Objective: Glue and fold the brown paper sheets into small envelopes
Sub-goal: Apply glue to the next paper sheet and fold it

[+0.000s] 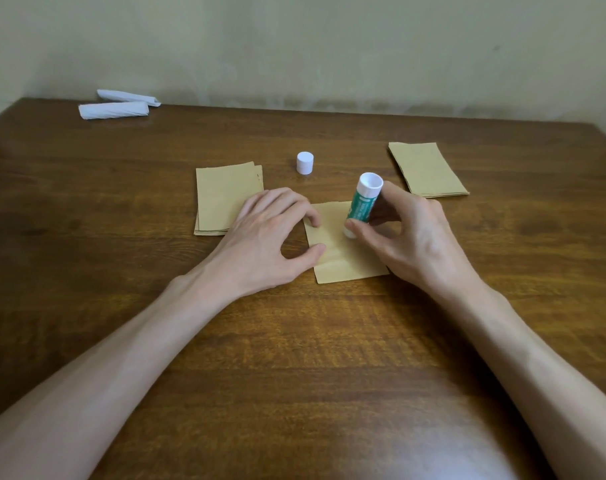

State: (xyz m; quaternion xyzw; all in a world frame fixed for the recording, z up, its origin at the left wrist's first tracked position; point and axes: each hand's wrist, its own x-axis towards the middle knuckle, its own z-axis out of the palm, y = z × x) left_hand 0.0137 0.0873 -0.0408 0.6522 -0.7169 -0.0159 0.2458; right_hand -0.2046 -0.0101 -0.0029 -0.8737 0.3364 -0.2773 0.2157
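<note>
table (294, 341): brown wood, bare in the near half; everything sits in the far half.
left stack (222, 199): brown sheets, edges slightly fanned, just left of the work sheet. thin, floppy, light; likely peels best one at a time from a corner.
right stack (427, 169): neater pile, well apart to the right. finished or raw, can't tell at this angle.
work sheet (343, 258): single brown sheet, flat at centre between the hands, faint crease across the lower part. light enough to skid under the glue, so it needs pinning near the edge being glued.
left hand (270, 233): palm down, fingers spread; index tip and thumb tip press on the sheet's left edge. grips nothing, just holds it down.
right hand (408, 230): curled around the glue stick, thumb and fingertips on the lower barrel.
glue stick (362, 204): green barrel, rigid, smooth plastic, tilted, lower end on the sheet's upper part. low grip looks right for control.
white rolls (116, 105): two, far left corner, not in play.
cap (305, 162): white, upright, beyond the sheet. small, could roll if tipped over.
</note>
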